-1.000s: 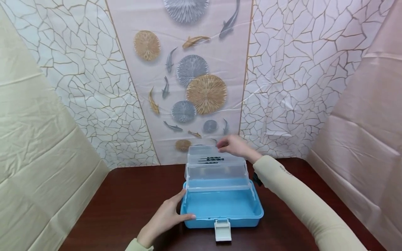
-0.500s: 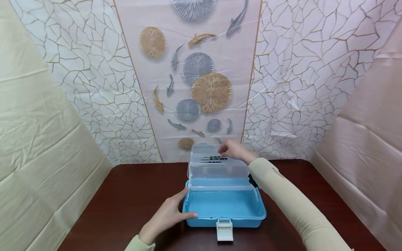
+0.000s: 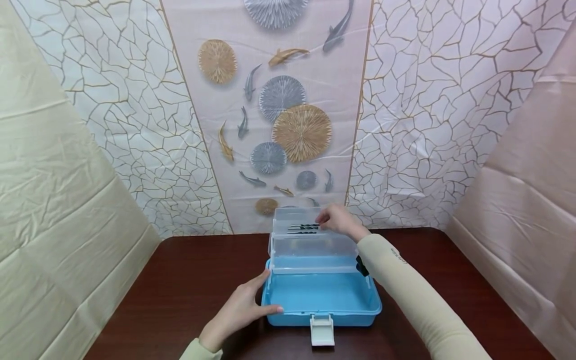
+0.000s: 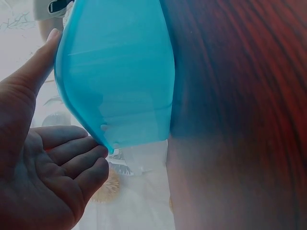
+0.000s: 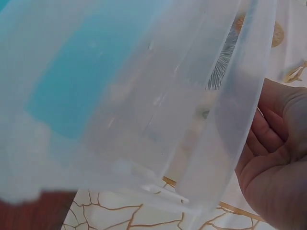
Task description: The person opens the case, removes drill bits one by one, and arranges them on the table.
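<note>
A light blue plastic case (image 3: 321,319) lies open on the table, its clear trays (image 3: 294,245) raised in steps at the back. Several dark drill bits (image 3: 308,228) with pale shanks lie in the uppermost tray. My left hand (image 3: 240,305) rests against the case's left side, thumb on the front rim and the other fingers near the back corner; the left wrist view shows the palm (image 4: 43,177) facing the rim. My right hand (image 3: 339,220) reaches to the bits' right ends with bent fingers. In the right wrist view, the tray partly hides those fingers, so a grip cannot be made out.
A white latch (image 3: 322,332) hangs from the case's front edge. The dark reddish wooden table (image 3: 193,270) reaches back to a patterned cloth (image 3: 252,120). Beige cloth walls (image 3: 522,240) slope in at both sides.
My right hand has come down from above the uppermost tray to the right ends of the drill bits. The left hand stays against the case. The head view has shifted slightly.
</note>
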Tool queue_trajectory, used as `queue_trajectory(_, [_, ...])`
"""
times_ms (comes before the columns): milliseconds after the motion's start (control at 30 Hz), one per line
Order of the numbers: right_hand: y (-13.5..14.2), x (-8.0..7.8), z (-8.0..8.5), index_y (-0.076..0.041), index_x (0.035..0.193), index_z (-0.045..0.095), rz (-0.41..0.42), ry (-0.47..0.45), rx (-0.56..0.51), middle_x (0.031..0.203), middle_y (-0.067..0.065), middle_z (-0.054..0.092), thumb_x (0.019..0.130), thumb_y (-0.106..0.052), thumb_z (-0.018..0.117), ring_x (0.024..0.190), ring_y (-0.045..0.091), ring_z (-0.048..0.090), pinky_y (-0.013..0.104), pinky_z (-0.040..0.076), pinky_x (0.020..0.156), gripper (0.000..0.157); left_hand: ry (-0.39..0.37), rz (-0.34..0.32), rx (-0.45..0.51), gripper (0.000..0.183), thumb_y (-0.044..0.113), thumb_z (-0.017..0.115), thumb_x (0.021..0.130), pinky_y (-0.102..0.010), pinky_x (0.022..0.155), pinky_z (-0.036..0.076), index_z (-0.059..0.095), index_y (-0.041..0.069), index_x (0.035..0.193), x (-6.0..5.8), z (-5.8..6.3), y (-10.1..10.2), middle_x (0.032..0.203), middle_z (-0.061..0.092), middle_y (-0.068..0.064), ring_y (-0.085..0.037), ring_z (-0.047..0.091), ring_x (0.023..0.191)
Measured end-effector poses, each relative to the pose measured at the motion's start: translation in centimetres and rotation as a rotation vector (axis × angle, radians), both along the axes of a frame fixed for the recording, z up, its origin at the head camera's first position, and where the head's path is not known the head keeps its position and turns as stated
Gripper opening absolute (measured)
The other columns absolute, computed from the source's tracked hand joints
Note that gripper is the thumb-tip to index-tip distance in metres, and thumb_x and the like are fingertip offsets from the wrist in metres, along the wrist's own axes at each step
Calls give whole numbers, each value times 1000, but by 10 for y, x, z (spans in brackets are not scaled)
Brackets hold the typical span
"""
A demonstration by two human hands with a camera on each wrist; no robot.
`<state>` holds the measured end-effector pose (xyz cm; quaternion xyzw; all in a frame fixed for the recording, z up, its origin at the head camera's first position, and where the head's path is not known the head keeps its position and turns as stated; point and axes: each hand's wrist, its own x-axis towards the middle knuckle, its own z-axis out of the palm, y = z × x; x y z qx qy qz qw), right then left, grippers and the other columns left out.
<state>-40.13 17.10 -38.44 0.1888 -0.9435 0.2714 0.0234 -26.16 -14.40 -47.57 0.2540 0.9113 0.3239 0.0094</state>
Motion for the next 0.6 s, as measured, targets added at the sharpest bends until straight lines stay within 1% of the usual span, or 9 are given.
queue_trajectory(200, [-1,4,-7,-3,104,77,-36,7,-4,96,8,74,85,1,77,88,22,70,35,59,78,19,-28,-3,3,100,58,78,82,-53,106,45,37,3,155,1,-1,-1,156,41,-17,-34,46,139])
queue_trajectory(333, [0,5,-10,-5,102,78,-58,-4,-3,95,5,74,87,-2,77,88,21,68,36,58,78,16,-35,-4,2,100,58,78,82,-54,105,45,37,3,155,2,0,0,156,41,-16,-34,46,139])
queue_trajectory(467, [0,6,-7,-5,101,78,-65,-22,-5,96,6,74,88,-3,76,88,21,68,37,58,79,13,-26,-3,1,100,56,78,82,-54,105,45,38,1,155,3,2,2,156,41,-17,-35,46,138])
queue_trajectory(600, [0,5,-4,-6,100,79,-63,-31,8,96,6,75,87,-3,77,87,20,69,35,58,79,13,-14,-5,4,99,55,79,82,-55,104,45,38,0,154,2,2,2,155,43,-19,-35,47,137])
